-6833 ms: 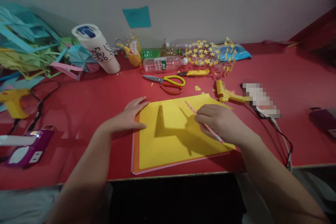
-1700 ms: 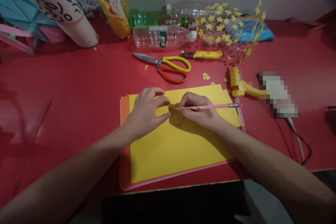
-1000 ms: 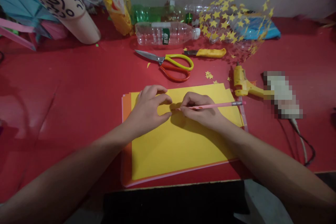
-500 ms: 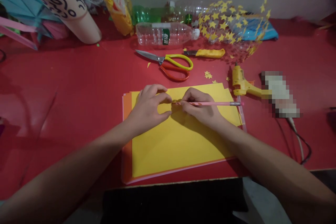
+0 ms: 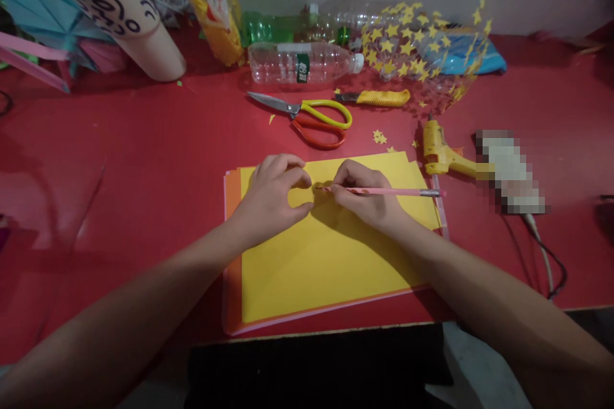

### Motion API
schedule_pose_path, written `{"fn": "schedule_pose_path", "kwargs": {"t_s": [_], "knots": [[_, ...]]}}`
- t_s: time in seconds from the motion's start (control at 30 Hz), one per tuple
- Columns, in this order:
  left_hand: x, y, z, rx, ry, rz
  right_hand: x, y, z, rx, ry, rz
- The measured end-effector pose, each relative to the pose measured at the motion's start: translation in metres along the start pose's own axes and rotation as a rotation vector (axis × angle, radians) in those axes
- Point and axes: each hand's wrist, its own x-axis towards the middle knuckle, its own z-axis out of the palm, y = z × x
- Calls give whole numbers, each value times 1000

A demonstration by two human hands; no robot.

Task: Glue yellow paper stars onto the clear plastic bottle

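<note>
My right hand point(image 5: 367, 195) is closed around a pink pencil point(image 5: 400, 192), which lies low and nearly level, its eraser end to the right. The pencil's point is at the upper middle of a yellow sheet of paper point(image 5: 307, 275). My left hand point(image 5: 273, 198) rests on the sheet's upper left part, thumb and forefinger curved and apart, with nothing seen between them. A small gap separates its fingertips from the pencil point. Orange paper point(image 5: 233, 281) shows under the yellow sheet's left edge. Any mark at the point is too small to make out.
Beyond the paper lie scissors point(image 5: 292, 108), a yellow utility knife point(image 5: 384, 98) and small yellow stars point(image 5: 379, 137). A glue gun point(image 5: 434, 147) and a blurred-out device point(image 5: 513, 172) with a cord are at right. Bottles point(image 5: 307, 64) and a tall cup point(image 5: 158, 51) stand or lie behind.
The pencil's eraser end has dipped slightly toward me. My left forefinger has drawn back a little from the pencil point. Both hands otherwise keep their places.
</note>
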Motion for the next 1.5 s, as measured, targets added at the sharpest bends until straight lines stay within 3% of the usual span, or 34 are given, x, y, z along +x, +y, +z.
{"fn": "schedule_pose_path", "kwargs": {"t_s": [0.73, 1.5], "knots": [[-1, 0, 3, 64, 14, 30, -1, -2, -3, -3, -30, -95], [0, 0, 5, 53, 36, 24, -1, -1, 2, -14, -57, -42]]}}
